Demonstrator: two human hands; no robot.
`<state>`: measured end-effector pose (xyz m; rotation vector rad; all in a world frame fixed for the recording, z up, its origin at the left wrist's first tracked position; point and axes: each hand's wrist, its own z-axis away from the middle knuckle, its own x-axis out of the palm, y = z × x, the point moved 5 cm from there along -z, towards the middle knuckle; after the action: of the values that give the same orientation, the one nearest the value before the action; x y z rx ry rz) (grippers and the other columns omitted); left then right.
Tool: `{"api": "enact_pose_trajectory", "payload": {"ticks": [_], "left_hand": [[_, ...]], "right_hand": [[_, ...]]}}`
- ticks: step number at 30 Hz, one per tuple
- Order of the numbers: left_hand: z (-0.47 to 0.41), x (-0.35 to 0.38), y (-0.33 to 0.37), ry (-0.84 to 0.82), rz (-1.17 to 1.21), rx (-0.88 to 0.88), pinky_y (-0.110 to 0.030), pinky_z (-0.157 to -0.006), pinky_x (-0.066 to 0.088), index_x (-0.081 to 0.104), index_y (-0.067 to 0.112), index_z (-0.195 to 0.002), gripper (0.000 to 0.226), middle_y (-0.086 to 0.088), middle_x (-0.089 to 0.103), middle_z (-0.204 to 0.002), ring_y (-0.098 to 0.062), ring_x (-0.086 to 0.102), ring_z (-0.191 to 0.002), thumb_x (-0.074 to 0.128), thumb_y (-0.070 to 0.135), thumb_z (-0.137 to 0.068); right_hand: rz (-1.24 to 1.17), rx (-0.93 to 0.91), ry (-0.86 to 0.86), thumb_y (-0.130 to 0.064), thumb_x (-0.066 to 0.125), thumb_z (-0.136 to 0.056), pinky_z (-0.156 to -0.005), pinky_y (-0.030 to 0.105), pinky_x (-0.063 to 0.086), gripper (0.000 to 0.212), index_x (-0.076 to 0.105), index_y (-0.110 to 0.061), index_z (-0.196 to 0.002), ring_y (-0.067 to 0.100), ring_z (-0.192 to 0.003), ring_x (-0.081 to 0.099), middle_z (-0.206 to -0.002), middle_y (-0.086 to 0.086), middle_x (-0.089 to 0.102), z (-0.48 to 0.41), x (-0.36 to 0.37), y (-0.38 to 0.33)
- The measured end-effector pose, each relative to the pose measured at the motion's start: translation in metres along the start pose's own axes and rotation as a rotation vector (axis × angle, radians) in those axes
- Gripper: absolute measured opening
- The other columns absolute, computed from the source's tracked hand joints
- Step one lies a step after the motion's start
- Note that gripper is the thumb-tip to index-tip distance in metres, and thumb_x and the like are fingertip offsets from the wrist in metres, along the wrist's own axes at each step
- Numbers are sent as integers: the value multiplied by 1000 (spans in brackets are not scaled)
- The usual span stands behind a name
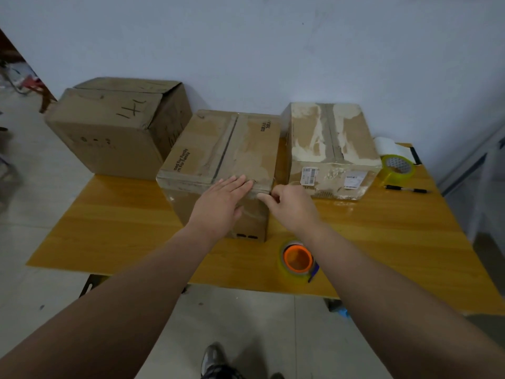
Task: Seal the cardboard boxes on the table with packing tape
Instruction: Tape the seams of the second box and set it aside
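Head view, far left: a large cardboard box [117, 127] with handwriting on top sat at the left rear corner of the table [123, 228], flaps folded shut.
Middle box [218, 149]: it stood just right of that one, its centre seam running away from you.
Left hand [221, 203]: you laid it flat, fingers straight, over the middle box's near top edge.
Right hand [289, 206]: your fingers curled at the same box's near right corner; I could not tell whether they pinched tape.
Orange-core tape roll [297, 259]: it lay on the table under your right forearm.
Right box [330, 138]: scuffed white and labelled, it sat beside the middle box.
Far right: a second tape roll [397, 168] and a pen [407, 190] rested near the right box.
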<state>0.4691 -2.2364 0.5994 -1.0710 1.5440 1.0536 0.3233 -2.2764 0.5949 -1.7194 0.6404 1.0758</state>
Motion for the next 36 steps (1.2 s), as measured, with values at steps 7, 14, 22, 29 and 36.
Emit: {"api": "enact_pose_trajectory", "payload": {"ticks": [7,14,22,29,36], "left_hand": [[1,4,-4,41,-32,33,-27,-117,7,24,23,-149,57,2,24,-155,-13,21,-143,48,20,-97],[9,-6,-44,24,-119,103,-22,-114,1,10,21,-151,53,5,11,-158,-8,11,-145,32,27,-103],[29,-26,-157,21,-68,130,-37,-111,30,40,12,-142,56,-6,43,-145,-23,41,-134,62,14,-91],[18,-31,-169,134,18,311,-39,-100,38,62,7,-123,41,-9,60,-127,-25,58,-117,61,18,-84],[22,-23,-180,4,3,395,-37,-109,30,45,12,-139,62,-1,40,-145,-15,36,-135,33,54,-95]], "right_hand": [[26,-101,19,-16,61,-92,-112,31,25,76,17,-25,-153,20,-147,10,-161,4,7,1,16,-11],[144,-151,-49,-19,36,-104,-113,31,25,53,17,-21,-153,11,-147,0,-161,-2,8,-5,20,-10],[154,-51,-12,-29,61,-91,-104,33,39,70,23,-26,-151,2,-142,0,-158,-9,14,-3,22,-12],[125,33,83,-32,53,-96,-110,35,32,55,35,-23,-147,13,-146,17,-155,-4,26,-2,23,-21],[454,135,52,-70,38,-87,-118,42,-5,83,15,-24,-152,22,-147,7,-159,-1,11,6,34,-57]]}}
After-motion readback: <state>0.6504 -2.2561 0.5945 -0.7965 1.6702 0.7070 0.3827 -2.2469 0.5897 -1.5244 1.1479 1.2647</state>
